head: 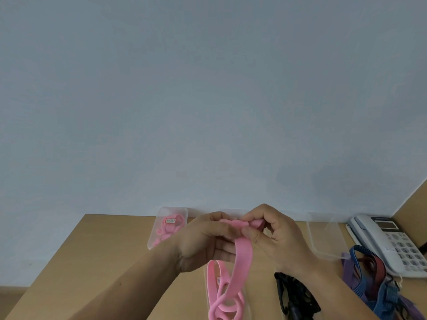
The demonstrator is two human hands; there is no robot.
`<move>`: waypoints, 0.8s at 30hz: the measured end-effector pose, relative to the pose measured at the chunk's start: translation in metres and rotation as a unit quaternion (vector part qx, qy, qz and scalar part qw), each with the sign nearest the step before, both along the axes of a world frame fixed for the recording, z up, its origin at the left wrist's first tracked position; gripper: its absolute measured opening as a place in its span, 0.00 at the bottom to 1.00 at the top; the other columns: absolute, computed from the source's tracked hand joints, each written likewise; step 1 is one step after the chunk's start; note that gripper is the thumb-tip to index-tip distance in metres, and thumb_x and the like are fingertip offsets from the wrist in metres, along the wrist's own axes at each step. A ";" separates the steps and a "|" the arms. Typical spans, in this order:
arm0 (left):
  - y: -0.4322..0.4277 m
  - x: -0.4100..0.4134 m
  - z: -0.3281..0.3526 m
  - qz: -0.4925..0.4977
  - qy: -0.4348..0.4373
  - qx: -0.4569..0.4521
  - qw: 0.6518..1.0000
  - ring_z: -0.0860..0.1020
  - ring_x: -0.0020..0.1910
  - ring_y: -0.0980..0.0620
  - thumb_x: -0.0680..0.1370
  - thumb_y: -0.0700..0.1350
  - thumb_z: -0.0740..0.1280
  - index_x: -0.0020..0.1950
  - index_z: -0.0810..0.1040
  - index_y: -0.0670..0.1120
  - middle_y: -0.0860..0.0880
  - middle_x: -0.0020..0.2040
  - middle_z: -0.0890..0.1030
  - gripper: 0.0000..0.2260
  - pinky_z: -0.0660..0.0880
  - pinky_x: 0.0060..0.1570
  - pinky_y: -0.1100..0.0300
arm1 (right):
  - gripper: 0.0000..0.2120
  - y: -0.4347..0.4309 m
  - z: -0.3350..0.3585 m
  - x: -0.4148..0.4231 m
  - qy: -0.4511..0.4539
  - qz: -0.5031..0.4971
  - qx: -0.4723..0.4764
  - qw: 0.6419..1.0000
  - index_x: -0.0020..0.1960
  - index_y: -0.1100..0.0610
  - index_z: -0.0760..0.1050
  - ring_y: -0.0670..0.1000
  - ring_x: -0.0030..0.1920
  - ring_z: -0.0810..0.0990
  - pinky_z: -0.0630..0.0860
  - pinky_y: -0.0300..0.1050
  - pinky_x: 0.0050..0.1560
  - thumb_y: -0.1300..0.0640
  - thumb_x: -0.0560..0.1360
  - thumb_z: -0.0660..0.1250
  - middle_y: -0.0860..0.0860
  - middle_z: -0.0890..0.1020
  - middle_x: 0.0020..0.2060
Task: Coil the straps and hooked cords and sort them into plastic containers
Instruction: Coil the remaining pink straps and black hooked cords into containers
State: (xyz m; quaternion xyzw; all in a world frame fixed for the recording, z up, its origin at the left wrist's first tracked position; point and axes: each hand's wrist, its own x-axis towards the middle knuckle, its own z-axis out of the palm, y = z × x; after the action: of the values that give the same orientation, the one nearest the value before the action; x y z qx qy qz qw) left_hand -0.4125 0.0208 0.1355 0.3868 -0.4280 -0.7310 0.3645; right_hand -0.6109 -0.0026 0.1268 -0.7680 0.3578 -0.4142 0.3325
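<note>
**Item 1. Pink strap** (242, 257), lower centre of the frame. We find its upper end raised between both hands, above the table (104, 262). The rest hangs down into loose loops at the bottom edge, seemingly over a clear tray we only half make out. We judge it is held high so the slack hangs free for winding.

**Item 2. Left hand** (203, 241), centre, left of the strap. Its fingers are curled round the strap's upper part. We take it as the anchor for the coil.

**Item 3. Right hand** (275, 236), centre, right of the strap. Its fingers are narrow, with thumb and fingertips pinching the strap's tip just beside the left hand, probably to fold the first turn.

**Item 4. Pink-filled container** (182, 214), far table edge by the wall (208, 88), left of the hands. It holds pink pieces and is likely where this colour goes.

**Item 5. Empty container** (323, 236), right of the hands, presumably kept for another kind.

**Item 6. Black cords** (295, 294), lower right. We cannot tell whether they are boxed.

**Item 7. Mixed straps** (369, 280), blue, red and purple, at the right edge. They lie uncoiled in a heap against the telephone (390, 241), apparently awaiting their turn.
</note>
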 end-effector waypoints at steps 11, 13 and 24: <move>0.002 -0.013 -0.009 0.103 0.008 -0.022 0.994 0.82 0.44 0.41 0.70 0.32 0.75 0.50 0.79 0.39 0.39 0.46 0.81 0.11 0.82 0.49 0.48 | 0.12 0.001 0.006 -0.007 -0.048 0.046 0.170 0.983 0.46 0.50 0.81 0.45 0.42 0.80 0.77 0.38 0.45 0.64 0.68 0.76 0.46 0.82 0.42; 0.002 -0.013 -0.010 0.129 -0.065 -0.065 0.987 0.80 0.44 0.42 0.70 0.30 0.76 0.50 0.78 0.39 0.40 0.47 0.79 0.13 0.81 0.51 0.48 | 0.11 0.002 0.006 -0.008 -0.087 0.042 0.223 0.970 0.49 0.52 0.81 0.46 0.41 0.81 0.78 0.40 0.44 0.58 0.67 0.75 0.49 0.83 0.42; 0.003 -0.013 -0.010 0.046 -0.070 -0.123 0.989 0.82 0.56 0.40 0.76 0.45 0.74 0.55 0.84 0.43 0.37 0.54 0.84 0.10 0.80 0.56 0.47 | 0.03 -0.003 -0.001 -0.007 -0.049 0.013 0.181 0.982 0.48 0.55 0.81 0.49 0.33 0.82 0.76 0.39 0.33 0.61 0.75 0.72 0.52 0.84 0.34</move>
State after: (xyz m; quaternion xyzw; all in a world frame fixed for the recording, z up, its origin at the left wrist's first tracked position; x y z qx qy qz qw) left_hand -0.4255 0.0242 0.1259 0.4082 -0.5208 -0.6265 0.4118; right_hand -0.6184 -0.0058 0.1260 -0.6783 0.4002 -0.3753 0.4888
